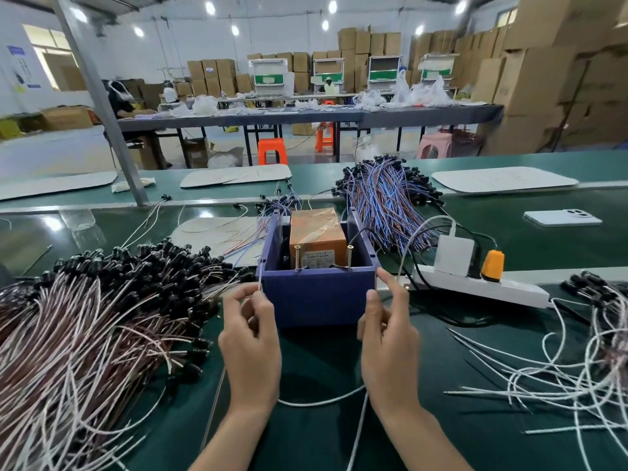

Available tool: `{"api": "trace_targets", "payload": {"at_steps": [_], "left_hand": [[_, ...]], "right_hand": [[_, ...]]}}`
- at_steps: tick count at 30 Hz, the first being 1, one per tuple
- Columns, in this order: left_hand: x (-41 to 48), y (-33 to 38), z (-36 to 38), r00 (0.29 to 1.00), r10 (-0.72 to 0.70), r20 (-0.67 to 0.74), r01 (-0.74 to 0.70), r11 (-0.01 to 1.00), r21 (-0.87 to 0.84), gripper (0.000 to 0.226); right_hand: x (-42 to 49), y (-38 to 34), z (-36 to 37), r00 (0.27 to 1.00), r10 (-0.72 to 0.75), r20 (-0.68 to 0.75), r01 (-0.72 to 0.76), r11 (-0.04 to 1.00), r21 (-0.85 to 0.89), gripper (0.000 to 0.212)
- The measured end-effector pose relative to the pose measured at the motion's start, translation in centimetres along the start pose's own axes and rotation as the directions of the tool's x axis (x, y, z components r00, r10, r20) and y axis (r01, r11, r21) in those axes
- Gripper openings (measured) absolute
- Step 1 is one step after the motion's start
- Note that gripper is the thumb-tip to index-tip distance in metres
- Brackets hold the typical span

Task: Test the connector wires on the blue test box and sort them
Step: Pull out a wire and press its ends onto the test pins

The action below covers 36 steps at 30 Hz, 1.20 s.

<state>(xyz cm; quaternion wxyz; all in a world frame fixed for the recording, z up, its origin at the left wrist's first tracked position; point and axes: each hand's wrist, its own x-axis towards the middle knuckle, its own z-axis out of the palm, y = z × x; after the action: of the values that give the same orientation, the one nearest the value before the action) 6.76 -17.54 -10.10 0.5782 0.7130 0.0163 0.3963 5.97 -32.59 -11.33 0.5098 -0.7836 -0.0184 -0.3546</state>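
The blue test box [319, 294] stands on the green table, open on top, with an orange block and two upright screws [297, 256] inside. In front of it my left hand [249, 338] pinches the thin end of a white wire [260, 285] near the box's left front corner. My right hand [387, 331] pinches another wire end at the right front corner. A white wire [319, 401] loops between my wrists. On the left lies a big pile of white and brown connector wires [95, 328]. A smaller white bunch [571, 365] lies on the right.
A blue and orange wire bundle [384, 198] lies behind the box. To its right sits a white power strip [482, 285] with a charger and an orange plug, and a phone [562, 218] beyond. A metal post [102, 107] rises at the back left. People sit at far tables.
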Motion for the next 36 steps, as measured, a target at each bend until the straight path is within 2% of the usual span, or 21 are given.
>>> {"api": "trace_targets", "payload": {"at_steps": [2,12,36], "left_hand": [[-0.06,0.1,0.06,0.999,0.033,0.025,-0.033,0.999,-0.003,0.007],[-0.41,-0.22,0.01,0.985,0.121,0.12,-0.127,0.991,0.041,0.011],[-0.73,-0.85,0.26,0.982,0.089,0.166,-0.1,0.993,0.061,0.011]], "right_hand": [[0.0,0.01,-0.07,1.0,-0.007,0.01,0.007,1.0,0.002,0.03],[0.22,-0.1,-0.19,1.0,0.018,0.024,-0.019,1.0,0.02,0.023],[-0.02,-0.18,-0.16,0.998,0.017,0.065,-0.019,0.999,0.028,0.026]]}}
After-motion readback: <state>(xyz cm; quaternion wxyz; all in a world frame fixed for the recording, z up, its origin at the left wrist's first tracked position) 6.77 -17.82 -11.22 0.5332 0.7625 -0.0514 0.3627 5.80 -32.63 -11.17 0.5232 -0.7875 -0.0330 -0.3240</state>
